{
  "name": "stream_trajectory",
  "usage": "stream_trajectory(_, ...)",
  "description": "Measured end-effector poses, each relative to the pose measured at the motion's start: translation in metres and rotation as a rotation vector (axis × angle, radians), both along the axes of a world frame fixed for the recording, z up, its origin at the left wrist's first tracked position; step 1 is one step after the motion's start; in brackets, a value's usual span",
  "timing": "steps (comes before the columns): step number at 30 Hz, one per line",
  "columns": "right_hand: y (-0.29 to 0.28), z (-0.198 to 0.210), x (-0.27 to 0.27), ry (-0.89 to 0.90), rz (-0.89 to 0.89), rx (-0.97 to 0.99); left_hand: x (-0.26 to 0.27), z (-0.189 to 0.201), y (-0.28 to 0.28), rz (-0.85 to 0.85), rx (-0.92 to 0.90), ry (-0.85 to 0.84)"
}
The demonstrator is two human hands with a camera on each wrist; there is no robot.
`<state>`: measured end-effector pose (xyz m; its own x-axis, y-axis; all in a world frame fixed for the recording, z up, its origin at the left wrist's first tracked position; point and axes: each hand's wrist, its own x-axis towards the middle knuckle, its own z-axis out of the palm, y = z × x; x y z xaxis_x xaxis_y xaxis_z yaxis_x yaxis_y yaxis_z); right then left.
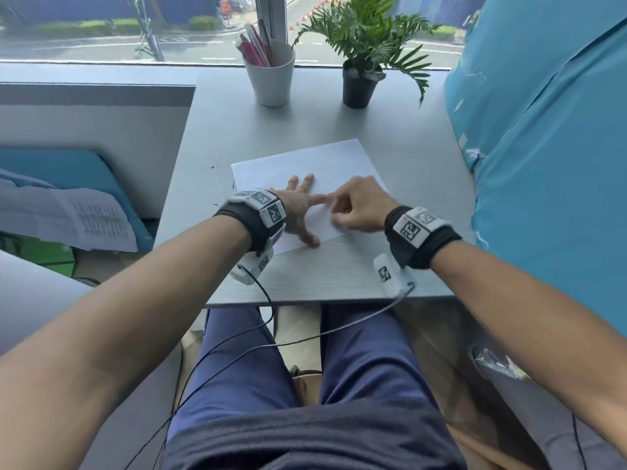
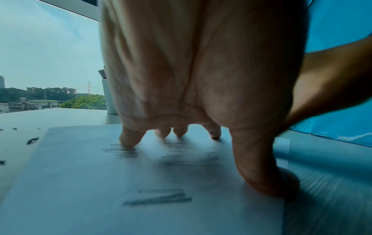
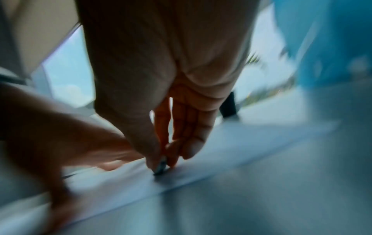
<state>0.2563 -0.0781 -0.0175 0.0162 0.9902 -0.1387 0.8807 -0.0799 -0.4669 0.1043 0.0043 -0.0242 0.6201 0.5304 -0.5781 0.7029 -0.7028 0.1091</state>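
Note:
A white sheet of paper lies on the grey table. My left hand presses flat on its near left part with fingers spread; in the left wrist view the fingertips and the thumb touch the paper among grey pencil scribbles. My right hand sits just right of it, its fingers curled. In the blurred right wrist view, my right hand pinches a small dark object, whose tip is pressed on the paper. What the object is cannot be told.
A white cup of pens and a potted plant stand at the table's far edge by the window. A blue cushion borders the right side. Dark crumbs dot the table left of the sheet. Printed papers lie on the left seat.

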Motion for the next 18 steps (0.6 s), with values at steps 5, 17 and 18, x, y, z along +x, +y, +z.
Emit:
stream_trajectory(5, -0.008, 0.001, -0.012, 0.006, 0.075, -0.022, 0.001, 0.0, -0.001, 0.021, -0.005, 0.002)
stream_trajectory(17, 0.01, 0.003, 0.008, 0.018, -0.114, 0.031, 0.002, 0.0, -0.001, 0.027, 0.002, 0.008)
stream_trajectory(18, 0.01, 0.003, 0.006, 0.012, -0.112, 0.039, 0.002, 0.0, -0.002, 0.033, 0.001, 0.009)
